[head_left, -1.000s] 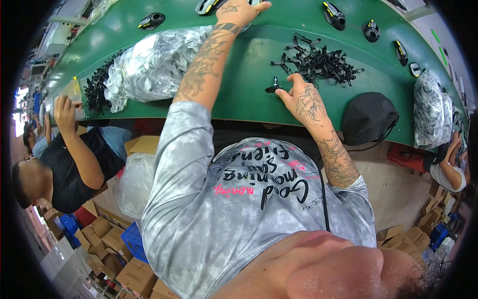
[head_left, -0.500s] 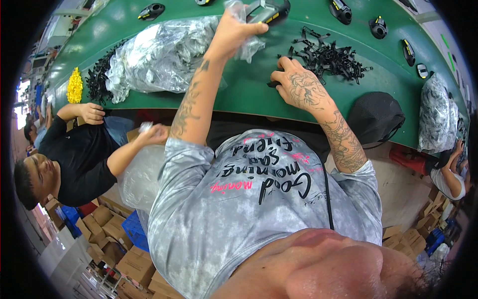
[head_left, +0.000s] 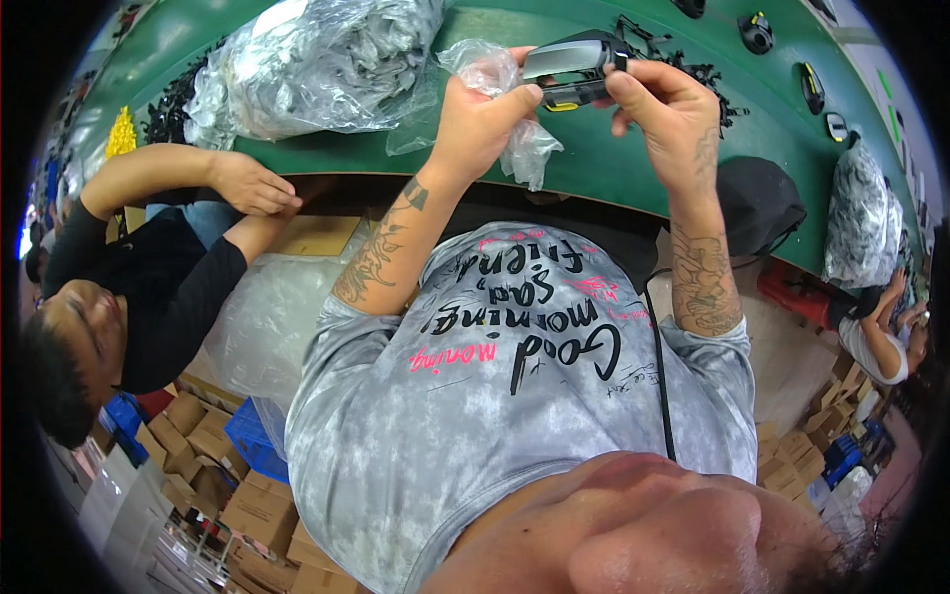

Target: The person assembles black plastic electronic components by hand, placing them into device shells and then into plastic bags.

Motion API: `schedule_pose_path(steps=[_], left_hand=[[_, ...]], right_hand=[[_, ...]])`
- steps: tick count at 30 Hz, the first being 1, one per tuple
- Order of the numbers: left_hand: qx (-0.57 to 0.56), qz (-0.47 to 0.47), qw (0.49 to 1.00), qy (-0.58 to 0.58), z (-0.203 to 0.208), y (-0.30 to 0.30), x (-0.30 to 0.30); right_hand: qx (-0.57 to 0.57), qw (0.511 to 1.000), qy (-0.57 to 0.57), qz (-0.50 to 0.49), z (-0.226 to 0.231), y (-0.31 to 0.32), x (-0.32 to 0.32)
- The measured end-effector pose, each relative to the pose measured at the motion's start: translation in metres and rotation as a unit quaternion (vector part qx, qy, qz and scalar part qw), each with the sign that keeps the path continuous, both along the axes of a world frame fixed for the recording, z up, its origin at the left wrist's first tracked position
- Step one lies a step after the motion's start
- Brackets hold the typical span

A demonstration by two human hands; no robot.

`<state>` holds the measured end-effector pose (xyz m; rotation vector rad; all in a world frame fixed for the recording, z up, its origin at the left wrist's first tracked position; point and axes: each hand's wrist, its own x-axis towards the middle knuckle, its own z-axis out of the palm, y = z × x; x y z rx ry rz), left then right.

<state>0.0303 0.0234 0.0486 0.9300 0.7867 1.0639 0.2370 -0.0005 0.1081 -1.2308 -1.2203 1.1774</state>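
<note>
My left hand grips a crumpled clear plastic bag and the left end of a small grey and black device with a yellow edge underneath. My right hand pinches the right end of the same device. Both hands hold it just above the near edge of the green table, close to my chest. A pile of small black plastic parts lies on the table behind my right hand.
A big clear bag of grey parts lies at the table's left. More devices sit along the far side. A person in black sits to my left, arms at the table edge. A black bag hangs at right. Cardboard boxes stand on the floor.
Both hands have come back from the table toward my chest. My left hand picked up the device and a plastic bag; my right hand left the black parts and took the device's other end.
</note>
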Motion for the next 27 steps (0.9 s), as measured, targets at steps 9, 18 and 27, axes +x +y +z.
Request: schedule_pose_path(steps=[9,18,27], left_hand=[[0.034,-0.008,0.999,-0.037,0.016,-0.007,0.018],[0.043,-0.001,0.997,-0.07,0.015,-0.005,0.026],[0.096,0.065,0.993,0.004,0.034,-0.008,0.039]], right_hand=[[0.069,0.985,-0.107,-0.113,-0.003,-0.005,0.006],[0.089,0.975,-0.156,-0.133,-0.001,-0.011,0.008],[0.08,0.956,-0.252,-0.131,0.012,-0.01,0.008]])
